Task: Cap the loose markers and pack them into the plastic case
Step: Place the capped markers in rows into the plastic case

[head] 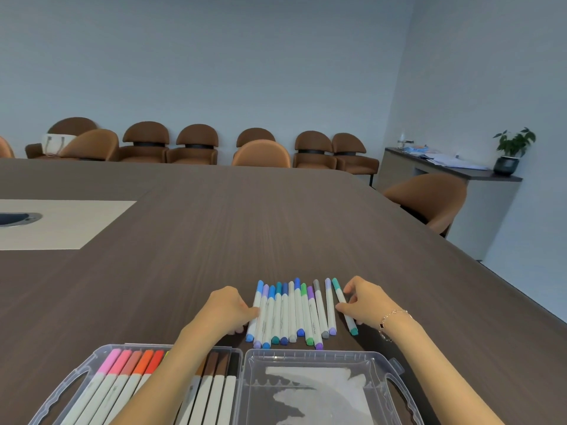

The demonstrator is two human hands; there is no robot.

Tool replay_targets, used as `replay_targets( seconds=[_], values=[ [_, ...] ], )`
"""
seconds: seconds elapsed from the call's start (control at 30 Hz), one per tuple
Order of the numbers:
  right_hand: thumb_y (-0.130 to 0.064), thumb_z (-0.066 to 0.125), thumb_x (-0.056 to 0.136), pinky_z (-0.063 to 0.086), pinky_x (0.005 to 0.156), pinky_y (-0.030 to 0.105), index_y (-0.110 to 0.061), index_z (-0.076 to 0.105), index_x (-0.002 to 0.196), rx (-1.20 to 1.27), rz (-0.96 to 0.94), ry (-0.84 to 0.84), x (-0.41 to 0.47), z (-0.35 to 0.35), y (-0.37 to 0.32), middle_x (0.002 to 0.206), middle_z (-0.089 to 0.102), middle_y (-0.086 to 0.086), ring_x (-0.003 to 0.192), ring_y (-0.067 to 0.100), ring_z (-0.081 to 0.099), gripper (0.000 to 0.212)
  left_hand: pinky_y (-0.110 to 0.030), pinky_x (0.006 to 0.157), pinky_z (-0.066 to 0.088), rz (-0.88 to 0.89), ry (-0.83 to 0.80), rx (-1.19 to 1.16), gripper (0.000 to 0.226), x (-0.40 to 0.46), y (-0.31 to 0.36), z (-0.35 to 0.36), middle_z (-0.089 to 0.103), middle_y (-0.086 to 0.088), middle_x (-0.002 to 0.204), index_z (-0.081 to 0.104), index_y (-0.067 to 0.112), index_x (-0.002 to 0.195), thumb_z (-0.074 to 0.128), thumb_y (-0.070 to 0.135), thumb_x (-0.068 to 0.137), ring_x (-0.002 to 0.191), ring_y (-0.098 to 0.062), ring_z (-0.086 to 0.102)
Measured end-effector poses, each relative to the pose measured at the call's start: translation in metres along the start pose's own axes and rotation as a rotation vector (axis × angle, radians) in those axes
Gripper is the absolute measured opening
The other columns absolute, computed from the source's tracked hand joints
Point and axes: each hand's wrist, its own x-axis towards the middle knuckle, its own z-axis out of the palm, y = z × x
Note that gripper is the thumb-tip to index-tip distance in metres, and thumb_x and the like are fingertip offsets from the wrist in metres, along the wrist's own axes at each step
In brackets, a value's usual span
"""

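Several capped markers (291,314) with white barrels and blue, green, purple and grey caps lie side by side on the dark table (214,240). My left hand (227,311) rests at the row's left end, its thumb touching the outermost blue marker (255,311). My right hand (365,305) is at the right end, with thumb and forefinger pinching a teal marker (351,323) that lies slanted, slightly apart from the row. The clear plastic case (245,357) lies open near me; its left half holds pink, red, orange and brown markers (122,372), partly hidden by my left forearm.
The case's right half (319,391) holds only a white sheet. A pale inset panel with a cable port (61,222) sits at the table's left. Brown chairs (196,145) line the far wall, and one chair (429,197) stands at the table's right edge.
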Motion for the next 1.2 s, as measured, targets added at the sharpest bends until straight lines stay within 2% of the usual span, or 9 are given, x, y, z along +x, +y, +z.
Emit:
replay_targets(
  seconds=[0.23,0.4,0.57,0.63,0.7,0.77,0.83,0.97,1.2],
  values=[
    [-0.031,0.059,0.090,0.039,0.056,0.005,-0.019,0.047,0.118,-0.035,-0.054,0.045,-0.003,0.001,-0.008,0.098,0.054,-0.002,0.078,0.010,0.054,0.032,-0.013,0.051,0.040,0.003,-0.002,-0.011,0.026,-0.004,0.003,0.001,0.056,0.003,0.068,0.063,0.012,0.090,0.065,0.038,0.085,0.058,-0.010,0.054],
    [-0.030,0.057,0.091,0.035,0.059,0.003,-0.019,0.052,0.118,-0.028,-0.119,0.092,-0.005,0.001,-0.015,0.114,0.055,0.002,0.085,0.010,0.051,0.029,-0.015,0.047,0.034,0.014,0.006,-0.005,0.024,-0.008,0.004,0.002,0.047,0.003,0.061,0.053,0.015,0.076,0.066,0.034,0.084,0.052,-0.009,0.046],
    [-0.027,0.055,0.092,0.037,0.059,0.003,-0.017,0.058,0.109,-0.002,-0.167,0.082,-0.011,-0.002,-0.022,0.108,0.060,0.004,0.081,0.009,0.052,0.020,-0.021,0.068,0.052,-0.004,-0.075,-0.057,0.025,-0.011,0.006,-0.013,0.060,0.000,0.073,0.067,0.009,0.090,0.063,0.034,0.086,0.065,-0.009,0.055],
    [-0.028,0.053,0.094,0.041,0.058,0.005,-0.019,0.060,0.102,0.102,-0.185,0.113,-0.016,-0.008,-0.029,0.100,0.064,0.002,0.074,0.007,0.054,0.015,-0.019,0.067,0.052,0.027,-0.114,-0.093,0.023,-0.019,0.012,-0.025,0.062,0.001,0.073,0.070,0.009,0.090,0.060,0.031,0.089,0.065,-0.007,0.055],
    [-0.032,0.051,0.094,0.047,0.056,0.008,-0.018,0.064,0.095,0.327,-0.205,0.017,-0.026,-0.014,-0.042,0.084,0.065,-0.002,0.065,0.006,0.057,0.019,-0.014,0.061,0.049,0.088,-0.158,-0.109,0.023,-0.031,0.023,-0.036,0.061,0.003,0.070,0.071,0.010,0.094,0.059,0.029,0.090,0.064,-0.006,0.055],
    [-0.035,0.052,0.094,0.049,0.054,0.011,-0.016,0.066,0.093,0.521,-0.192,-0.209,-0.040,-0.016,-0.058,0.072,0.064,-0.002,0.057,0.005,0.057,0.024,-0.013,0.060,0.047,0.146,-0.190,-0.102,0.024,-0.044,0.032,-0.040,0.061,0.005,0.070,0.071,0.011,0.097,0.059,0.030,0.090,0.063,-0.006,0.054],
    [-0.034,0.054,0.093,0.048,0.053,0.012,-0.017,0.066,0.091,0.459,-0.212,-0.272,-0.046,-0.014,-0.063,0.070,0.065,-0.003,0.054,0.004,0.056,0.021,-0.014,0.060,0.045,0.178,-0.203,-0.103,0.023,-0.058,0.034,-0.041,0.060,0.006,0.068,0.072,0.012,0.097,0.058,0.031,0.090,0.062,-0.006,0.053],
    [-0.026,0.053,0.094,0.046,0.053,0.011,-0.018,0.061,0.093,0.192,-0.175,-0.013,-0.036,-0.013,-0.049,0.081,0.062,-0.003,0.063,0.007,0.056,0.011,-0.016,0.063,0.048,0.153,-0.251,-0.088,0.019,-0.084,0.009,-0.040,0.062,0.009,0.064,0.071,0.017,0.083,0.061,0.033,0.088,0.059,-0.003,0.054],
    [-0.022,0.052,0.092,0.053,0.064,0.016,-0.005,0.067,0.094,0.103,-0.133,-0.210,-0.039,0.014,-0.061,0.078,0.062,0.004,0.058,0.008,0.056,0.023,-0.014,0.063,0.054,0.113,-0.302,-0.091,0.018,-0.114,-0.013,-0.029,0.071,0.003,0.065,0.070,0.015,0.070,0.070,0.029,0.081,0.053,-0.003,0.064]
  ],
)
